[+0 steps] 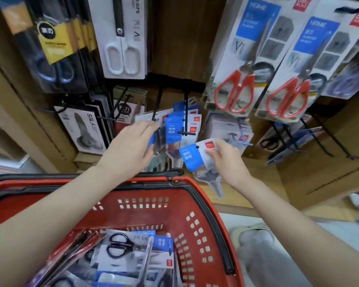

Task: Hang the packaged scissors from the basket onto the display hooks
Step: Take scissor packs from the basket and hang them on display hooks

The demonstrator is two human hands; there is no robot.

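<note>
Packaged scissors [197, 160], in a blue-and-white card pack, are held in the air by the right hand [228, 158], just above the far rim of the red basket [195, 183] and just below and to the right of the black hook [186, 125]. The pack is pinched at its upper right corner between thumb and curled fingers, and its hang hole is seen near the top edge, not yet on the hook. The hung packs [173, 131] of the same kind are gripped at their left edge by the left hand [129, 148], thumb above and fingers curled beneath. More packs [120, 251] are left in the basket, so the task is judged far from done.

Risks, as judged from this position:
- The hole may miss the hook tip, because the pack is tilted and held by one corner only.
- The pack may twist or slip from so small a pinch and drop beside the basket.
- The hung packs may be dragged forward off the hook if they are pulled while room is made.

Legible writing: "HOME" is read on the blue panels of the red-handled scissors [234, 90] at upper right, "SALA" on the grey pack [85, 131] at left, and "ssors" on the white-handled scissors [122, 56] card. The red corner logo and the characters on the blue panel of the held pack are too blurred to be read.
</note>
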